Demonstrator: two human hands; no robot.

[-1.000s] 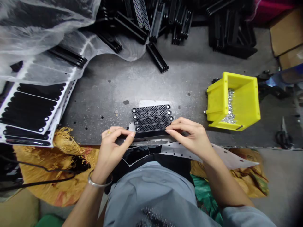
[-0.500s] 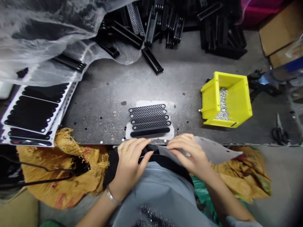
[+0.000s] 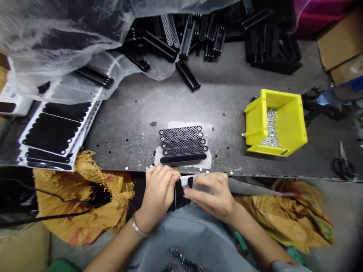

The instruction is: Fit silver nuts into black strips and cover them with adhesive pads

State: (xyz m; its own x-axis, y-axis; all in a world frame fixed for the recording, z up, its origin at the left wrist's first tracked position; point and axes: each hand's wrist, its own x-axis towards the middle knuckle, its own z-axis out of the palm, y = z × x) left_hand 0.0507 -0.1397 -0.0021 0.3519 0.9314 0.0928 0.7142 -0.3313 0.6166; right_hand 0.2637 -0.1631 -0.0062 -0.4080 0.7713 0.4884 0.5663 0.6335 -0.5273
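Both my hands are at the table's front edge, over my lap. My left hand (image 3: 159, 192) and my right hand (image 3: 211, 197) hold a black strip (image 3: 180, 193) on a white backing sheet (image 3: 195, 186), whose ends are partly hidden by my fingers. Just beyond them, several black lattice strips (image 3: 183, 141) lie side by side on a white pad (image 3: 183, 160). A solid black strip (image 3: 183, 158) lies at the front of that row, close to my hands but not touching them.
The grey metal tabletop (image 3: 127, 124) holds a yellow bin (image 3: 283, 128) of small silver fasteners (image 3: 271, 130) on the right and stacked sheets of black strips (image 3: 53, 132) on the left. Loose black parts (image 3: 187, 75) and a plastic bag (image 3: 70, 37) lie beyond; scissors (image 3: 343, 165) lie far right.
My hands have drawn back from the row toward my lap. The black strip and white backing now show between them, and the long grey sheet has shifted lower right.
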